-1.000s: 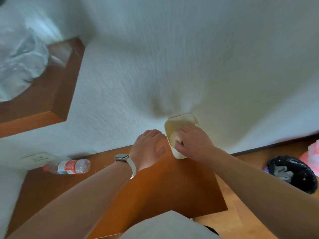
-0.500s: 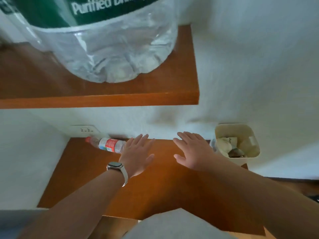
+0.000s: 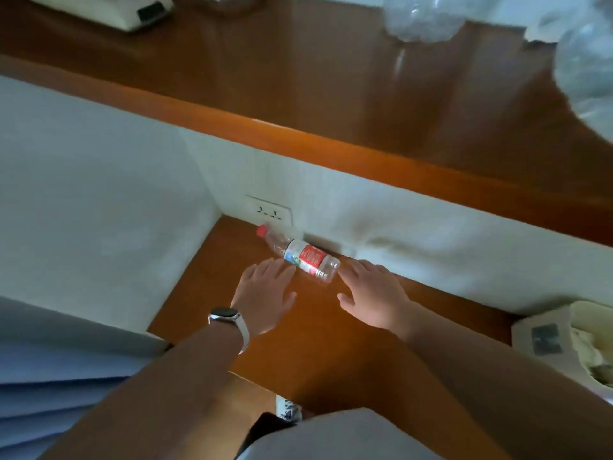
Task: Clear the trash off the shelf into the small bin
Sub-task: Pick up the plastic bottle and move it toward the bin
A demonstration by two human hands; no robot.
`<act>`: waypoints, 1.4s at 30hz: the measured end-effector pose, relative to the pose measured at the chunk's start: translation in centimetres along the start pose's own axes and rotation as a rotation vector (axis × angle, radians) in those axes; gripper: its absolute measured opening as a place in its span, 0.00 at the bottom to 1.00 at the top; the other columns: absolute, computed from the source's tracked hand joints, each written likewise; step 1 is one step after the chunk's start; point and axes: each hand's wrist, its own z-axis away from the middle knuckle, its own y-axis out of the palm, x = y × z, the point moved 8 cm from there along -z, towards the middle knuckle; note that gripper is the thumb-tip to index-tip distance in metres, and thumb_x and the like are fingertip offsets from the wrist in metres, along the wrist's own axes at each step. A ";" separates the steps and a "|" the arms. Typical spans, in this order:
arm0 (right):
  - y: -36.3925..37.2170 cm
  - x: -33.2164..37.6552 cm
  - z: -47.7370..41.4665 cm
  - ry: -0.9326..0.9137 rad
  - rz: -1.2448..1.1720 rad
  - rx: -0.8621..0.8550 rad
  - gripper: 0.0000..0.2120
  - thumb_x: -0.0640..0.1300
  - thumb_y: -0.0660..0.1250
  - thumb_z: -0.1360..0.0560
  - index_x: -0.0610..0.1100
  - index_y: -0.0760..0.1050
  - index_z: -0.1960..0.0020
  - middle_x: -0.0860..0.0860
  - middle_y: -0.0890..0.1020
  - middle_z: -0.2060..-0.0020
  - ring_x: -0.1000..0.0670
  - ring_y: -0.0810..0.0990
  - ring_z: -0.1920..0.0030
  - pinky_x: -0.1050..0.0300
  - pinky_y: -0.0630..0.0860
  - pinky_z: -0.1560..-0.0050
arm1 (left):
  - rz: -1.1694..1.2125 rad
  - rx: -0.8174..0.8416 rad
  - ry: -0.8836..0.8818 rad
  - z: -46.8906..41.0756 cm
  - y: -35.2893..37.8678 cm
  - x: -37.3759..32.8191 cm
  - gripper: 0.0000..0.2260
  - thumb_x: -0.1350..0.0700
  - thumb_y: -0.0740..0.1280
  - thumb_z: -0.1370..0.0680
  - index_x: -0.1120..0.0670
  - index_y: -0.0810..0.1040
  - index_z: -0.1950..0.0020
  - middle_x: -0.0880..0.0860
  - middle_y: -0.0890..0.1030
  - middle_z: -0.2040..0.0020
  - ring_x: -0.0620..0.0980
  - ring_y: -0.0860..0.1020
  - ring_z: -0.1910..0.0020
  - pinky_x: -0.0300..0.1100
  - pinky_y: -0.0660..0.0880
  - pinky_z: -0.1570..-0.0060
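Bottle (image 3: pixel 300 257) lying on shelf (image 3: pixel 331 346); red-white label, writing too blurred.

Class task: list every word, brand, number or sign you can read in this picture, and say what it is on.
No text here can be read.
On the small bottle, the red and white label: print too blurred.
On the small bin, the grey sticker: too blurred.

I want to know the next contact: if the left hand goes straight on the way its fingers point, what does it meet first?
Probably the plastic bottle lying on the shelf by the wall. The left hand is open, fingertips close to its label; whether they touch is unclear.
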 end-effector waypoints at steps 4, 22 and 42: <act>1.3 2.8 -4.7 0.021 -0.007 0.012 0.25 0.59 0.60 0.23 0.49 0.64 0.31 0.49 0.76 0.37 0.48 0.77 0.39 0.52 0.77 0.44 | 0.043 0.051 -0.048 0.8 2.1 4.5 0.23 0.42 0.55 0.18 0.48 0.63 0.25 0.52 0.65 0.24 0.53 0.62 0.24 0.53 0.62 0.27; 5.0 5.3 -9.6 0.411 -0.245 0.052 0.29 0.57 0.70 0.28 0.48 0.63 0.33 0.50 0.76 0.43 0.50 0.78 0.47 0.53 0.81 0.53 | 0.950 0.180 -0.325 0.1 8.3 10.6 0.20 0.48 0.62 0.19 0.49 0.68 0.27 0.49 0.73 0.32 0.48 0.72 0.34 0.45 0.72 0.38; 2.8 5.3 -2.9 0.463 -0.866 -0.053 0.23 0.52 0.68 0.24 0.49 0.66 0.32 0.54 0.78 0.47 0.57 0.81 0.54 0.62 0.80 0.59 | 2.033 0.295 -0.360 -3.2 6.7 1.1 0.20 0.58 0.71 0.23 0.53 0.73 0.32 0.57 0.81 0.39 0.56 0.81 0.42 0.54 0.78 0.41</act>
